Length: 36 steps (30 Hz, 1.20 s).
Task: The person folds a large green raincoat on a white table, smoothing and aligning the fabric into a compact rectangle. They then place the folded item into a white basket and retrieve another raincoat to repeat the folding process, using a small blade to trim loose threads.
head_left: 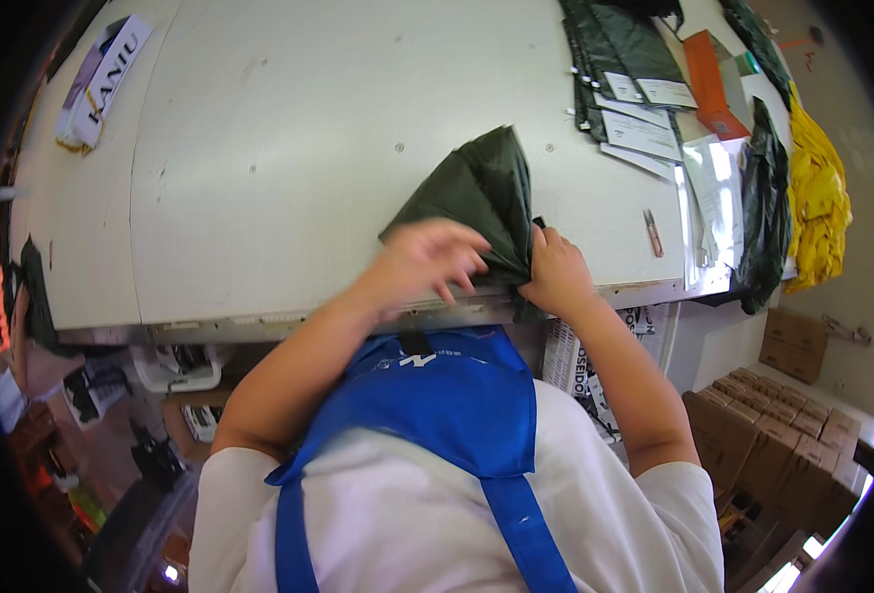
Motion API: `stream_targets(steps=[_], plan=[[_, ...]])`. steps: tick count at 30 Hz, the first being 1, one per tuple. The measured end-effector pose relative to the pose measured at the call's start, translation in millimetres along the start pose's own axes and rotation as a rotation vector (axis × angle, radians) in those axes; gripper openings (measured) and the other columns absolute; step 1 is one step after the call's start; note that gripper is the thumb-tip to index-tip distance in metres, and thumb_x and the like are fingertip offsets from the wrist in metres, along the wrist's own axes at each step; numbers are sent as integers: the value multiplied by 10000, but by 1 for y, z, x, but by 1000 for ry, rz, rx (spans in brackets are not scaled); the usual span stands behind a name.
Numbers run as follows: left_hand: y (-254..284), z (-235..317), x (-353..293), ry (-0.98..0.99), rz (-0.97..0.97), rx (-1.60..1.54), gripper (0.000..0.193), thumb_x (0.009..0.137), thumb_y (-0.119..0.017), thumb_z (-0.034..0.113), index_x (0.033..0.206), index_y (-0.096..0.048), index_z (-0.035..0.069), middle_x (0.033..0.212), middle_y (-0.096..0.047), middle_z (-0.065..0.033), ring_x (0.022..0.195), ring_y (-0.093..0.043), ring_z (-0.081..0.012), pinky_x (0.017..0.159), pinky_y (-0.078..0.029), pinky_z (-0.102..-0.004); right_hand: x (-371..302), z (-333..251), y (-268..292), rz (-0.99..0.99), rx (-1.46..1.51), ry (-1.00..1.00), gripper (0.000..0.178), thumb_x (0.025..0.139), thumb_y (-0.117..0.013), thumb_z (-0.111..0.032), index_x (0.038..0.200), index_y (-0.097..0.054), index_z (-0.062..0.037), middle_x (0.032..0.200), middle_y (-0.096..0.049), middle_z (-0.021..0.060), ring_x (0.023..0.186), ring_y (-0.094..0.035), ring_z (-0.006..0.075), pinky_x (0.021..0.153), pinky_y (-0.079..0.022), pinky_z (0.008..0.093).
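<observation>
Right hand pinches the dark bundle at four o'clock; best held taut. Left hand, blurred, seems loosely spread.

Free tbl L; bag ctr, snips R

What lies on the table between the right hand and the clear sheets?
The snips: in the head view they lie on the table in that stretch, apart from both the right hand and the clear sheets.
</observation>
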<state>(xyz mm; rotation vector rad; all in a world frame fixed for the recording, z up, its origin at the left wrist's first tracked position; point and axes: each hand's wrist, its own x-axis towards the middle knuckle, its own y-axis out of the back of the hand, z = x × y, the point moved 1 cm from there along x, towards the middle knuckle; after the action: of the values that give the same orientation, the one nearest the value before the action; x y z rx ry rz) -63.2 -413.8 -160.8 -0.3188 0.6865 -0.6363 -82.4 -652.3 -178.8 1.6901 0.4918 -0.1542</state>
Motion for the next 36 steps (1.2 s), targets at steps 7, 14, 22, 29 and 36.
stream_targets(steps=[7,14,22,29,36], plan=[[85,-6,44,-57,-203,22,478,766,-705,54,1220,-556,67,1144,-602,-81,1121,-521,-169,1003,-370,-310,-37,-30,49,-292,326,209,618,598,-727,-164,1162,-511,-30,1011,-579,186,940,-585,376,826,-484,419],[47,28,126,-41,-235,322,396,792,-557,-38,1180,-590,30,1111,-606,-62,991,-547,-144,889,-425,-279,-68,3,20,-189,688,-124,638,614,-713,-125,1214,-517,-34,1140,-572,207,1070,-548,385,912,-446,391],[-57,80,367,67,587,89,494,774,-724,117,1189,-527,-63,1161,-574,-242,1039,-589,-321,830,-488,-386,-89,68,19,-1,761,-247,684,605,-741,-121,1242,-502,-51,1165,-561,201,1085,-532,404,913,-455,408],[-50,84,418,33,550,225,182,759,-734,29,770,-553,43,896,-618,-89,841,-622,-225,716,-521,-370,-92,102,10,59,892,-318,671,590,-752,-111,1219,-527,-45,1164,-568,213,1075,-542,407,911,-458,407],[29,50,295,-209,517,-63,284,800,-728,142,954,-528,14,889,-583,-75,829,-548,-171,673,-461,-341,-99,131,9,118,1048,-358,661,567,-757,-32,1186,-526,-2,1095,-627,153,1036,-597,261,917,-444,337]])
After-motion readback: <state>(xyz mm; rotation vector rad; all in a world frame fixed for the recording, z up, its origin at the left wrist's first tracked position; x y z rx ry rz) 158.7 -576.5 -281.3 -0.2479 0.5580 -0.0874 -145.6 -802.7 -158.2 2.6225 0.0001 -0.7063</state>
